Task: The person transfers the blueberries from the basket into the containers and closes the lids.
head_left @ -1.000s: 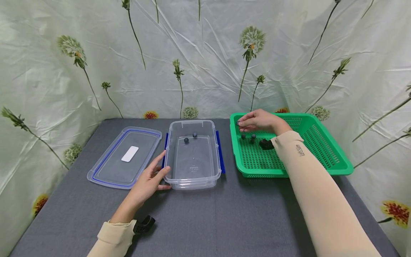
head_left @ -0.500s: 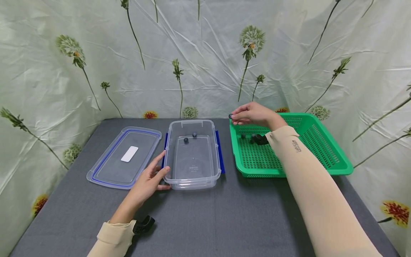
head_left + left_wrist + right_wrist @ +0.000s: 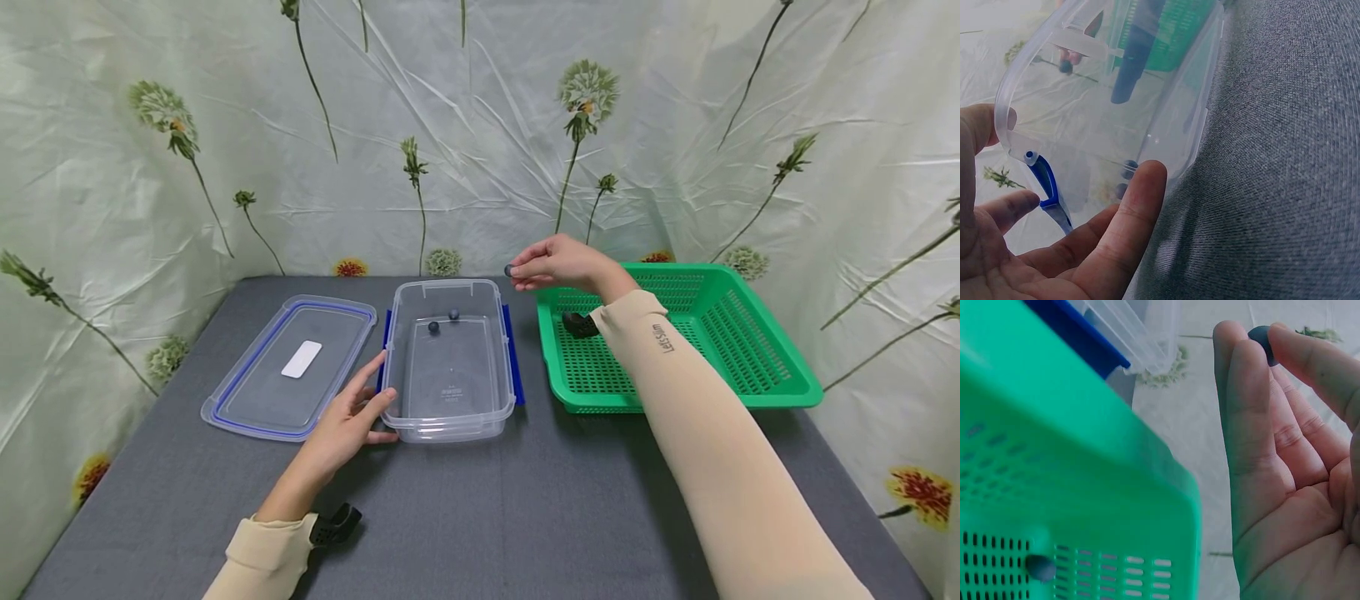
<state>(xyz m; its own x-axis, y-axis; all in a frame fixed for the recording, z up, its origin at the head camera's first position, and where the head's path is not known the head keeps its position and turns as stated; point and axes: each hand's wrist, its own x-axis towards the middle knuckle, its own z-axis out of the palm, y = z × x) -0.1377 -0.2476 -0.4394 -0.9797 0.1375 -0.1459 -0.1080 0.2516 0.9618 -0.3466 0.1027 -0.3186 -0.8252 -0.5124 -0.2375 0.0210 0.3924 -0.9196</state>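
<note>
My right hand (image 3: 558,262) pinches a blueberry (image 3: 1263,344) between thumb and fingertips, in the air just left of the green basket (image 3: 787,392). Two more blueberries (image 3: 433,327) lie inside the clear plastic container (image 3: 450,429) in the middle. My left hand (image 3: 348,425) rests against that container's left side, fingers spread and fairly straight, the thumb at the rim. In the left wrist view, a blue latch (image 3: 1047,181) hangs beside these fingers. A blueberry (image 3: 1041,567) sits on the basket's floor in the right wrist view; the wrist and sleeve hide part of the basket in the head view.
The container's lid (image 3: 262,392), clear with a blue seal and a white label, lies flat on the left. Another blue latch (image 3: 514,358) sticks out on the container's right side. A flower-printed curtain (image 3: 480,167) hangs behind the grey cloth-covered table (image 3: 480,517).
My right hand has lifted the blueberry from inside the basket and carried it left past the basket's edge. The left hand and the container have stayed in place.
</note>
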